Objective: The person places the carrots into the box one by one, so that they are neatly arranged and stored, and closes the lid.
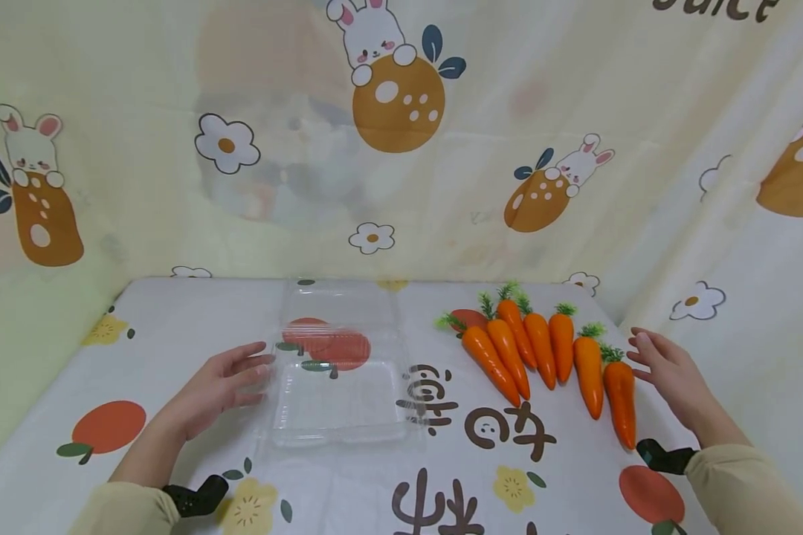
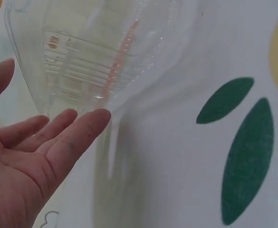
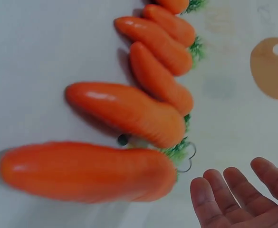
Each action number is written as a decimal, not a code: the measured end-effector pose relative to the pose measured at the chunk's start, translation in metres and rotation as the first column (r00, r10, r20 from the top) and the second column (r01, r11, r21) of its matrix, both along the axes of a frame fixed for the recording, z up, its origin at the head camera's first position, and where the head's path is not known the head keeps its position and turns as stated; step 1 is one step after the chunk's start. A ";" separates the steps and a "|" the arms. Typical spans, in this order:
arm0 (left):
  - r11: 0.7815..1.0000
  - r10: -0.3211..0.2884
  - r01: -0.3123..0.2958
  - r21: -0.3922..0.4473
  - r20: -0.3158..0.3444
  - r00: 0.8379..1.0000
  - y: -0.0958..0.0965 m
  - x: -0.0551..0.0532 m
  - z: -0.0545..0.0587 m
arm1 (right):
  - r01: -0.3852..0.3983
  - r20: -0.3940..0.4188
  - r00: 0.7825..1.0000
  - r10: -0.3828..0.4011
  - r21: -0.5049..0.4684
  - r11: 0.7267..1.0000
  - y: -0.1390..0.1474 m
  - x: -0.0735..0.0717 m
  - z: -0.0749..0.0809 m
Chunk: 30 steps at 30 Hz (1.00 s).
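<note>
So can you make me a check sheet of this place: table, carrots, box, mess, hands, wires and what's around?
Surface: white tablecloth printed with fruit and flowers.
Job's things: seven orange carrots with green tops; see-through plastic box to their left.
Clutter: nothing seen.
Grippers: left hand beside the box, touch unclear; right hand beside the rightmost carrot; both hold nothing.
Cables: nothing seen.
Surroundings: pale cloth backdrop with rabbits and flowers.
</note>
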State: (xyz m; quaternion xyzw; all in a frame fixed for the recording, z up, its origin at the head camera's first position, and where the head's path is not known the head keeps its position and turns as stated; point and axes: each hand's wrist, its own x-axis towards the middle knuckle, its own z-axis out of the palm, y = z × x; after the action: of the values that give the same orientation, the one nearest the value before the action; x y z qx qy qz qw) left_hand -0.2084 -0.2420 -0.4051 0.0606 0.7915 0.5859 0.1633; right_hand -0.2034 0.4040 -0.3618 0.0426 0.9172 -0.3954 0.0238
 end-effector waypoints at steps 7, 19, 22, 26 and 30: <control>1.000 -0.014 0.014 0.002 0.002 1.000 0.001 0.003 -0.006 | 0.035 0.056 0.998 -0.035 -0.008 0.999 0.013 0.011 -0.016; 0.999 -0.042 0.042 0.025 -0.007 0.999 -0.002 0.003 -0.011 | 0.081 0.139 0.986 -0.093 0.090 0.993 0.009 0.012 -0.028; 0.999 -0.046 0.046 0.024 -0.001 0.999 -0.003 0.002 -0.010 | 0.090 0.178 0.978 -0.111 0.122 0.988 0.010 0.010 -0.032; 0.998 -0.062 0.062 0.024 -0.008 0.998 -0.004 0.002 -0.012 | 0.113 0.215 0.966 -0.143 0.143 0.983 0.009 0.009 -0.039; 0.997 -0.068 0.068 0.036 -0.003 0.998 -0.005 0.002 -0.015 | 0.159 0.211 0.959 -0.188 0.149 0.976 0.005 0.008 -0.043</control>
State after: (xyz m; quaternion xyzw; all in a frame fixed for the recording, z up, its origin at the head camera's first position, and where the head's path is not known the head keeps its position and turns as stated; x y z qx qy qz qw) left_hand -0.2063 -0.2467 -0.4197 0.0907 0.7784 0.5941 0.1814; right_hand -0.1956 0.4087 -0.4045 0.1689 0.9253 -0.3276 0.0896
